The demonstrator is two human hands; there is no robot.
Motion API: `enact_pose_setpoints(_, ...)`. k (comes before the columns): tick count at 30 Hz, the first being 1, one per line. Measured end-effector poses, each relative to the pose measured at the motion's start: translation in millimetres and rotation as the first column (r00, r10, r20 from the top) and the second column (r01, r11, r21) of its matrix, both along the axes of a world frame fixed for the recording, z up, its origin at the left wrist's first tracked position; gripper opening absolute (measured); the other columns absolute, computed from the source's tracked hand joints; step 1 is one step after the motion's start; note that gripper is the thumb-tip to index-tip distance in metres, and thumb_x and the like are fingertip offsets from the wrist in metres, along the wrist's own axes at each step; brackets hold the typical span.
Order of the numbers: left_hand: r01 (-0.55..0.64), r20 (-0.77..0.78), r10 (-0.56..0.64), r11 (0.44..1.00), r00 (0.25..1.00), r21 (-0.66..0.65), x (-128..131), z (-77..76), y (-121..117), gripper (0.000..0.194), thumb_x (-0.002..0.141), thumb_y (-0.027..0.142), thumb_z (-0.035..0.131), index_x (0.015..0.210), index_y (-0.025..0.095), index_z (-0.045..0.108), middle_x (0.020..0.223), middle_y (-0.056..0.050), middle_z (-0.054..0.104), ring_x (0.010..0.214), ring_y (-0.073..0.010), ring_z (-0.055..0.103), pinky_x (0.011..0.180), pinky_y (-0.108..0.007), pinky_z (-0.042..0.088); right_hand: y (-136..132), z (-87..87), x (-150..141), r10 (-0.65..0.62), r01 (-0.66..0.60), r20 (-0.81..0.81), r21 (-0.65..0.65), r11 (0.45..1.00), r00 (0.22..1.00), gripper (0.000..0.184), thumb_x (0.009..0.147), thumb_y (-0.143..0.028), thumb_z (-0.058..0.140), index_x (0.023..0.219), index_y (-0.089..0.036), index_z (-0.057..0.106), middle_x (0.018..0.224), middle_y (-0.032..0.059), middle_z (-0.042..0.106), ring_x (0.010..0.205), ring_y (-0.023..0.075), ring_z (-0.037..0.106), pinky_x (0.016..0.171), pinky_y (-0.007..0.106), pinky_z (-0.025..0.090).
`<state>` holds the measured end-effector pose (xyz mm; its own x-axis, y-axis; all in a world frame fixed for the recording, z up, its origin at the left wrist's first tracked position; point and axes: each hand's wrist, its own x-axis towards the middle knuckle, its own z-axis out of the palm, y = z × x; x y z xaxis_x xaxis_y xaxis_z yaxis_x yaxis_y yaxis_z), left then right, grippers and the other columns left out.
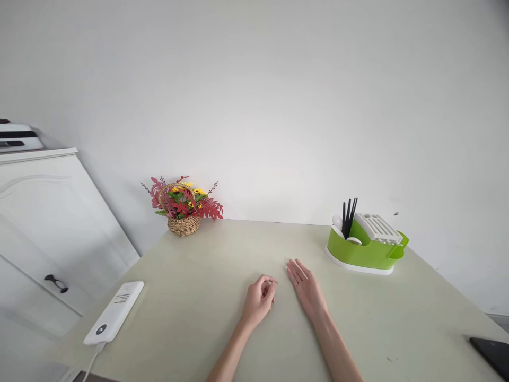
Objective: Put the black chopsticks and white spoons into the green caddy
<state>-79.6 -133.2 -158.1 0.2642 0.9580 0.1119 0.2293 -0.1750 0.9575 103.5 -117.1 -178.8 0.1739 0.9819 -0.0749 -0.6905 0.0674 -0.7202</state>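
Observation:
My left hand (259, 300) is over the middle of the table (191, 318), its fingers curled in toward the thumb. A small gap shows inside the curl, and I see nothing held there. To its right, my right hand (305, 289) lies with the palm turned up and the fingers stretched out, holding nothing. The two hands are apart. Nearest to the right hand, farther back on the right, stands a green and white utensil holder (358, 254) with black chopsticks (349, 218) and white spoons (337, 222) in it.
At the back left is a wicker basket (183, 226) of red and yellow flowers. A white power bank (115, 313) with a cable lies at the left edge, beside a white cabinet (51, 228). A black phone-like object (493, 354) lies at the right edge. A wall (274, 132) stands behind.

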Motion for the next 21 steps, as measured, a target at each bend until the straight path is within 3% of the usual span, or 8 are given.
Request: enact_pose_setpoints(21, 0.005, -0.033, -0.004, 1.0, 0.999, 0.023, 0.5, -1.8, -2.4, 0.031, 0.1, 0.047, 0.053, 0.104, 0.018, 0.064, 0.062, 0.004, 0.057, 0.047, -0.0099, 0.05, 0.049, -0.021, 0.038, -3.5, 3.3, -3.7, -0.001, 0.003, 0.057, -0.022, 1.0, 0.998, 0.048, 0.081, -0.05, 0.073, 0.117, -0.018, 0.073, 0.14, 0.0121, 0.067, 0.138, 0.0301, 0.057, 0.121, 0.048, 0.042)
